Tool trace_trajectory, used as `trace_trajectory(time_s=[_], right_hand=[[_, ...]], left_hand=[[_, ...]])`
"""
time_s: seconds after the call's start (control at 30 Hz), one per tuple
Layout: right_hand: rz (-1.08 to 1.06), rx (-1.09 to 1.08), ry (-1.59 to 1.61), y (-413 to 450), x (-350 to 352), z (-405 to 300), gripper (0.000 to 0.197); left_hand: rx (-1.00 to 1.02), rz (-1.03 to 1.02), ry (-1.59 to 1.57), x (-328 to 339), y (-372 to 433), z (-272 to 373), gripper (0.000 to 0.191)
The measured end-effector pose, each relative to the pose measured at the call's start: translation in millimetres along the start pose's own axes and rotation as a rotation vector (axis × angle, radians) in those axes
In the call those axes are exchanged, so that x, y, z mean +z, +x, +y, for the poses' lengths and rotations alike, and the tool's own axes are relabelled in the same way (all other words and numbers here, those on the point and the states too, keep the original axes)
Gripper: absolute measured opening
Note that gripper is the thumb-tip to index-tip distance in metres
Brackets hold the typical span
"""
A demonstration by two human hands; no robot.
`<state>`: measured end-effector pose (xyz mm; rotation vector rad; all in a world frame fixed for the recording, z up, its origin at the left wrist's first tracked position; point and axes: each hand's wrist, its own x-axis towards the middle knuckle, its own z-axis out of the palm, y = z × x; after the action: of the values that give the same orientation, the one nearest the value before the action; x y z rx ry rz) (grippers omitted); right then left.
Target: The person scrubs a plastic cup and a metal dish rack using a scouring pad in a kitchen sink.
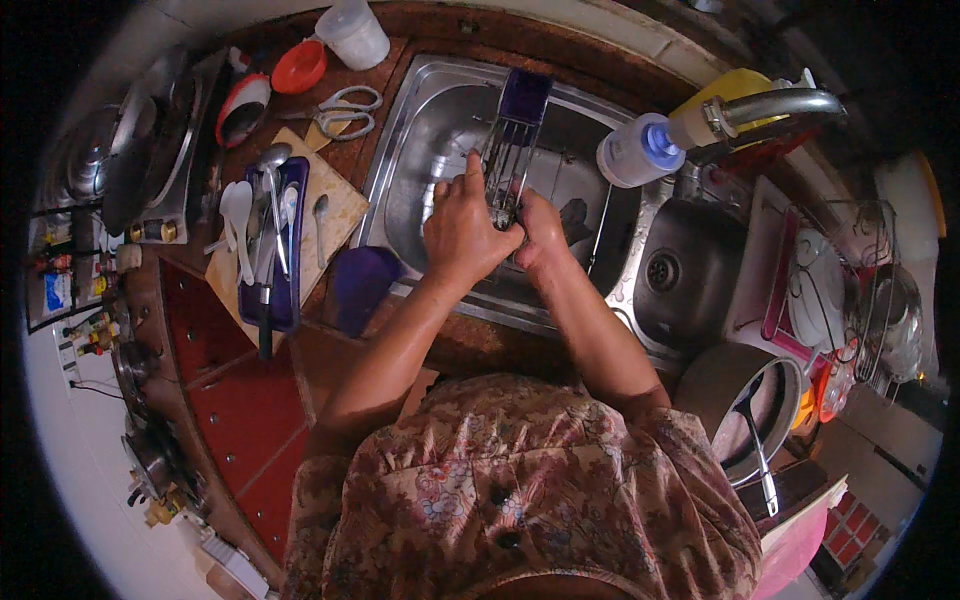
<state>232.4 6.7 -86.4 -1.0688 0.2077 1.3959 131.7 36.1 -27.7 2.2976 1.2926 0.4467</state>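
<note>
Over the large basin of the steel sink (420, 142) I hold a narrow wire-and-plastic rack (517, 139) with a dark purple panel at its far end. My left hand (461, 236) is at its near left side, index finger stretched forward and thumb against the near end. From the right, my right hand (538, 229) grips the same end, its fingertips partly hidden. A dark purple plastic piece (364, 281) lies on the sink's left front edge. Left of the sink, a purple tray (296, 292) of spoons and a black-handled knife (265, 319) rests on a cutting board (337, 195).
A curved faucet (780, 105) with a white-and-blue filter (637, 154) reaches over the sink. The small basin (686, 255) is at right, near a dish rack (862, 300) and a large pot (705, 382). Scissors (349, 112) and a white tub (354, 37) stand back left.
</note>
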Motion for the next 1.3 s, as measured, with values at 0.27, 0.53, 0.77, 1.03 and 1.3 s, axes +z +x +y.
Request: trace_trajectory(time_s=[0.27,0.53,0.77,1.03,1.3], right_hand=[[0.168,-0.646,-0.386,-9.0,-11.1,-25.9,0.021],[-0.297,-1.278,-1.878,-58.4,25.9,-33.0,0.017],[-0.212,-1.486,-2.016,8.4,42.6,-75.6,0.012],[-0.448,-1.3,-1.956,-49.0,34.8,-33.0,0.02],[-0.207,-1.577,-2.108,15.8,39.7,-78.0,0.017]], left_hand=[[0.012,0.0,0.007,-0.5,-3.7,-4.7,0.093],[0.2,0.022,-0.172,6.1,-10.2,-30.7,0.096],[0.143,0.088,-0.144,9.4,-20.9,-13.3,0.093],[0.134,0.228,-0.292,6.9,-29.6,-18.7,0.084],[0.059,0.181,-0.18,14.2,-26.8,-14.8,0.073]])
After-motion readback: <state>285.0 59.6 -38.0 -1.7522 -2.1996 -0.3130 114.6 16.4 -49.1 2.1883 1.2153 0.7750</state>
